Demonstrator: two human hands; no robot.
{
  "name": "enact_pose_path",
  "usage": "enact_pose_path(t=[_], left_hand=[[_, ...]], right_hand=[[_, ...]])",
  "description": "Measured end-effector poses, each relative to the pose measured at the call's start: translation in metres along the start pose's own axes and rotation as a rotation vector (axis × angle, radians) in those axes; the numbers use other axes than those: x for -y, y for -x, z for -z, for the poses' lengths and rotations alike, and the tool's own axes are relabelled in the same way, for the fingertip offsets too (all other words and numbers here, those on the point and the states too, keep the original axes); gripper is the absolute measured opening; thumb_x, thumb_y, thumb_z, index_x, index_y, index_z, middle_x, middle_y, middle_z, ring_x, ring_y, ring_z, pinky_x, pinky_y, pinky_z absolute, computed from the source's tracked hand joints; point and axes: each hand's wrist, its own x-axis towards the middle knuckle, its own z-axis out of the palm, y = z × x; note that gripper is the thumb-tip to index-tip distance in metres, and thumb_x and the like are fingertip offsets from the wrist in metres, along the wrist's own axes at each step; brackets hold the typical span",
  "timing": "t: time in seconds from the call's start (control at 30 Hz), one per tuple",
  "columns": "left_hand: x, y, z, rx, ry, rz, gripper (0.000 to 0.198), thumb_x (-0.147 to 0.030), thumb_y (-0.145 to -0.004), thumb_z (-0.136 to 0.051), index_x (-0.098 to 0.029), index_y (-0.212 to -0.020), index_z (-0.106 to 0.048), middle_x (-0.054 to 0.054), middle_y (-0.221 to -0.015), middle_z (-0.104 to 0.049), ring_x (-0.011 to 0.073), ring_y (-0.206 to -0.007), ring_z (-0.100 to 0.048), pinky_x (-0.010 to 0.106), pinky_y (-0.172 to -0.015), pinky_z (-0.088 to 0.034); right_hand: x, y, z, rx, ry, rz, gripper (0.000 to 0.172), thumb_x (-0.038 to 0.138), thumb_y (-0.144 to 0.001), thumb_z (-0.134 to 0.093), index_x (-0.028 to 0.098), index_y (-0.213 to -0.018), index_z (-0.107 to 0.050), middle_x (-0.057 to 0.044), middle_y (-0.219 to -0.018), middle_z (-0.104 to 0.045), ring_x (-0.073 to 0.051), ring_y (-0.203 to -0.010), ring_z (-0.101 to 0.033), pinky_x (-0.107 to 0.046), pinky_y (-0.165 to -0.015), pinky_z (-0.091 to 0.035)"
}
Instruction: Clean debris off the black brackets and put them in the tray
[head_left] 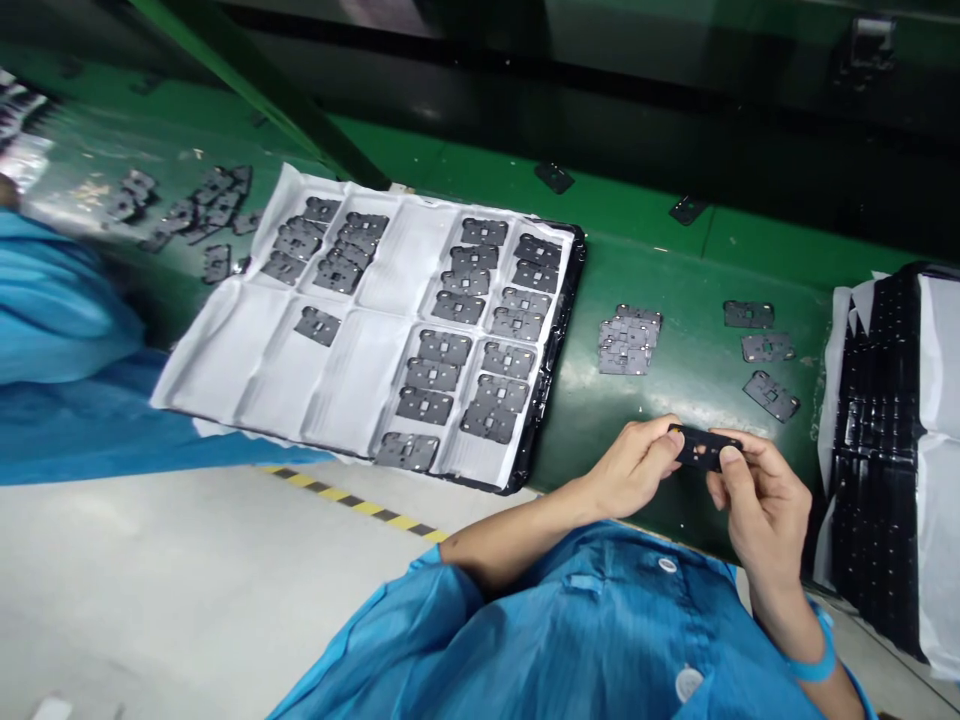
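Between my two hands is a small flat black plate (703, 449) with cutouts, held just above the green table's near edge. My left hand (637, 463) pinches its left end between thumb and fingers. On its right end, my right hand (761, 497) has the thumb pressed on top and the fingers behind. Beyond my hands lies a small overlapping pile of similar dark plates (626, 343). A few single plates (768, 347) lie apart to the right of that pile.
A black tray (559, 330) lined with white sheet stands at left, its compartments partly filled with plates. Stacked black trays (874, 450) stand at right. More plates (206, 205) lie scattered at far left, near a person's blue sleeve (56, 290). A green post (277, 95) rises behind.
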Motion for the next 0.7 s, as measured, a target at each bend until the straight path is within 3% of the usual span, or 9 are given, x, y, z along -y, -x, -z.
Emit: enact_pose_path(t=[0.57, 0.7], left_hand=[[0.0006, 0.0041, 0.0030, 0.044, -0.023, -0.008, 0.054, -0.067, -0.108, -0.041, -0.022, -0.079, -0.046, -0.005, -0.060, -0.046, 0.0105, -0.055, -0.043, 0.025, -0.057, -0.035], [0.0023, 0.0031, 0.0009, 0.005, 0.039, 0.043, 0.053, -0.066, -0.104, -0.045, -0.022, -0.075, -0.045, -0.005, -0.059, -0.043, 0.0104, -0.055, -0.041, 0.024, -0.054, -0.032]], right_hand=[[-0.0059, 0.0051, 0.0082, 0.021, 0.111, 0.067, 0.021, 0.037, -0.106, -0.067, 0.021, -0.111, -0.079, 0.004, -0.064, -0.058, -0.010, -0.049, -0.050, -0.022, -0.047, -0.042], [-0.0087, 0.0091, 0.0100, 0.046, 0.156, 0.131, 0.017, 0.031, -0.107, -0.066, 0.023, -0.115, -0.079, 0.000, -0.080, -0.068, -0.012, -0.056, -0.058, -0.024, -0.052, -0.048]])
